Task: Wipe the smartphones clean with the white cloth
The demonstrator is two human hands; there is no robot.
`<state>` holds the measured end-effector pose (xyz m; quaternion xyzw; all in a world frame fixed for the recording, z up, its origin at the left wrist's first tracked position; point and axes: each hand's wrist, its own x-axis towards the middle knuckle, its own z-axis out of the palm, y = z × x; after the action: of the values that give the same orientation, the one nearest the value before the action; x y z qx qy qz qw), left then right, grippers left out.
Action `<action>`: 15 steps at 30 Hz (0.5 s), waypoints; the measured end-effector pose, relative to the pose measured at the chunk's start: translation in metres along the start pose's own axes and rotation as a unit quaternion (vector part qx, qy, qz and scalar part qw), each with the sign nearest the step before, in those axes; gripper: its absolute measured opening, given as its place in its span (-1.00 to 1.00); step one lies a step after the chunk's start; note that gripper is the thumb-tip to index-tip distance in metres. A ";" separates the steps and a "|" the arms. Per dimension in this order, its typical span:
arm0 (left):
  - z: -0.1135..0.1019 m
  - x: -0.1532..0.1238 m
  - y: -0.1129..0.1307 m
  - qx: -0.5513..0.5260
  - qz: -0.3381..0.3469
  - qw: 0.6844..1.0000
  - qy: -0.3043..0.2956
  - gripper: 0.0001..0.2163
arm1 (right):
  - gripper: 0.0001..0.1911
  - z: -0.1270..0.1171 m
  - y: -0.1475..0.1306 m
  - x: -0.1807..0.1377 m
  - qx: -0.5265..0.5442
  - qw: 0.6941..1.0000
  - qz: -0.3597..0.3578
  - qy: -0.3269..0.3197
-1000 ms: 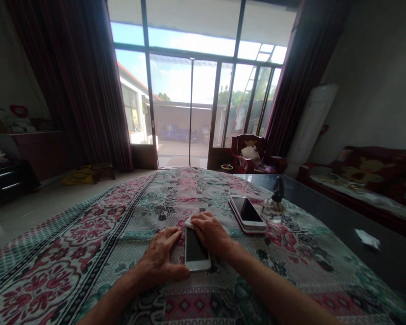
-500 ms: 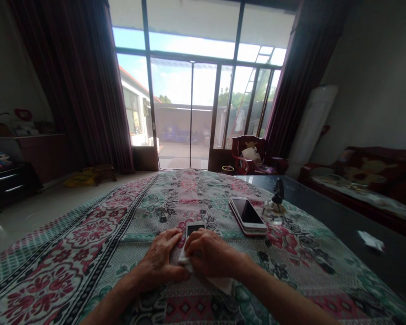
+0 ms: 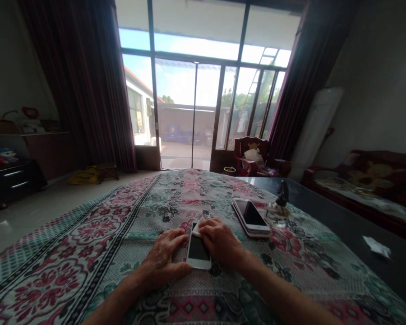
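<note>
A white smartphone (image 3: 199, 253) with a dark screen lies face up on the flowered tablecloth (image 3: 138, 246). Along its left edge rests my left hand (image 3: 167, 253), thumb and fingers apart, the thumb at the phone's lower left corner. My right hand (image 3: 219, 237) presses a crumpled white tissue (image 3: 196, 230) against the upper part of the screen, its fingers closed over it. To the right, another white phone (image 3: 252, 215) lies on top of a flat stack. Beside that stack stands a clear spray bottle (image 3: 277, 212) with a black nozzle.
A dark tabletop (image 3: 311, 207) shows beyond the cloth on the right, with a crumpled white paper (image 3: 376, 247) on it. A wooden armchair (image 3: 252, 153) and a sofa (image 3: 368, 180) stand farther back. Glass doors (image 3: 189, 122) are straight ahead.
My right hand has moved up the phone with the tissue, from the lower end to the upper part, baring the lower screen. My left hand stays at the left edge.
</note>
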<state>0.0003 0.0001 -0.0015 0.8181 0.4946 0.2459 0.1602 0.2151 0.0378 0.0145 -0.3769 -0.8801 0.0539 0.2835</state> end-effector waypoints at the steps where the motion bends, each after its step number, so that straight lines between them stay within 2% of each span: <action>1: 0.002 0.000 -0.002 -0.002 0.002 1.000 0.006 -0.47 | -0.80 0.001 -0.006 -0.002 0.008 1.000 -0.009 -0.009; 4: 0.006 0.000 -0.007 -0.003 0.019 0.999 0.030 -0.49 | -0.84 0.002 -0.022 -0.006 0.040 0.996 -0.057 -0.051; 7: 0.006 0.000 -0.007 -0.006 0.032 0.999 0.036 -0.53 | -0.85 -0.002 -0.024 -0.007 0.051 0.990 -0.098 -0.088; 9: 0.005 -0.001 -0.006 -0.008 0.024 0.999 0.026 -0.53 | -0.84 -0.008 -0.015 -0.006 0.035 0.994 -0.072 -0.073; 13: 0.004 -0.002 -0.005 -0.009 0.015 1.000 0.019 -0.51 | -0.83 -0.016 0.011 -0.003 -0.014 1.000 0.022 0.007; 15: 0.005 -0.002 -0.006 -0.007 0.016 1.000 0.019 -0.52 | -0.83 -0.018 0.015 -0.004 -0.025 0.999 0.032 0.017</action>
<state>-0.0025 0.0011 -0.0090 0.8200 0.4825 0.2675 0.1527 0.2367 0.0437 0.0227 -0.4132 -0.8637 0.0342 0.2867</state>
